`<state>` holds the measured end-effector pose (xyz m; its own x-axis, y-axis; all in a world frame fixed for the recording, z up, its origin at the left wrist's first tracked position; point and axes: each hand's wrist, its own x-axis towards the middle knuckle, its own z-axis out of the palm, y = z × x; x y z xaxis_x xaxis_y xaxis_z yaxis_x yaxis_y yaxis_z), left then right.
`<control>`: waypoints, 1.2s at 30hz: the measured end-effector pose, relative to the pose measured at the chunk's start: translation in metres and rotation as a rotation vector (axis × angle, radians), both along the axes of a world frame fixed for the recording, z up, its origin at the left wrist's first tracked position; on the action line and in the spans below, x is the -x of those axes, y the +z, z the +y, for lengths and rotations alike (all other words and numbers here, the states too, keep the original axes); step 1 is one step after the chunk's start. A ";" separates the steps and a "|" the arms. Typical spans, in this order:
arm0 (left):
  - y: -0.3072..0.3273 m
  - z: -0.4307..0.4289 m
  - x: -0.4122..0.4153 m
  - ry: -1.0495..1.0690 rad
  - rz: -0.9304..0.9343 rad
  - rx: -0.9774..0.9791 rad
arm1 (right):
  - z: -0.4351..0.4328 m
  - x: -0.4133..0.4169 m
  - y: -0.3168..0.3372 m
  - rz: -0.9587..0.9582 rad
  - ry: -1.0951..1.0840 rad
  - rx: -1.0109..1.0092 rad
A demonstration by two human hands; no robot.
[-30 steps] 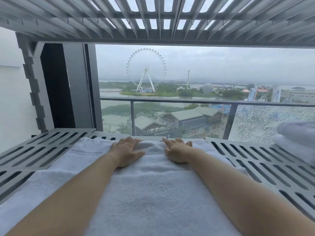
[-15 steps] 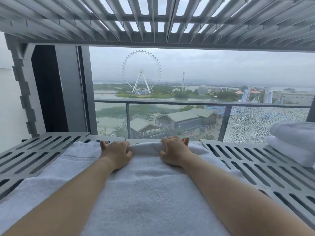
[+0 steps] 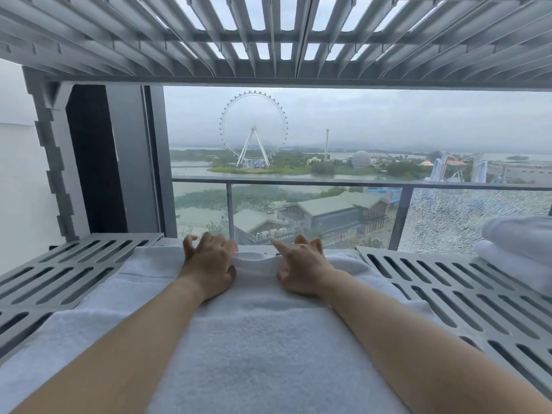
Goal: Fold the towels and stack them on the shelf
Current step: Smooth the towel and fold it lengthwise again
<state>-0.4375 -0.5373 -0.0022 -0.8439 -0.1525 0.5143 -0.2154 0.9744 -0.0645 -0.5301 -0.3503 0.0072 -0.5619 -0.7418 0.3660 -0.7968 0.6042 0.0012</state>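
On the slotted grey shelf at the lower left of the frame, I lay out one white towel flat through the lower centre, spread wide so its far edge can be reached for a fold. My left hand rests with its heel on the cloth just left of centre, fingers lifted and spread apart, gripping nothing. A small ridge of towelling rises between my hands, a sign, I judge, that the far hem is being gathered to bring back. My right hand sits just right of centre, fingers likewise loose and apart, palm low on the towel. At the right edge of the frame wait two folded towels, stacked clear of the work. Count: two hands, one open towel, two folded, one shelf tier below and another overhead.
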 end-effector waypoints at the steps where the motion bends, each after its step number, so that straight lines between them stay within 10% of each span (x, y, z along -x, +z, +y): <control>1: 0.000 0.000 -0.001 0.000 -0.001 0.026 | 0.000 0.000 0.001 0.005 -0.011 0.022; 14: 0.022 -0.010 -0.043 0.100 -0.147 0.397 | 0.031 -0.026 0.024 0.649 0.088 -0.087; 21: 0.029 -0.009 -0.094 -0.114 -0.067 0.395 | 0.047 -0.053 0.033 0.440 0.058 -0.371; 36: 0.028 0.006 -0.158 -0.172 -0.041 0.200 | 0.096 -0.117 0.025 0.226 -0.425 -0.111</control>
<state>-0.2796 -0.5318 0.0253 -0.8695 0.0967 0.4843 -0.0404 0.9634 -0.2649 -0.4132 -0.2547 0.0325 -0.7390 -0.5054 0.4455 -0.4518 0.8623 0.2288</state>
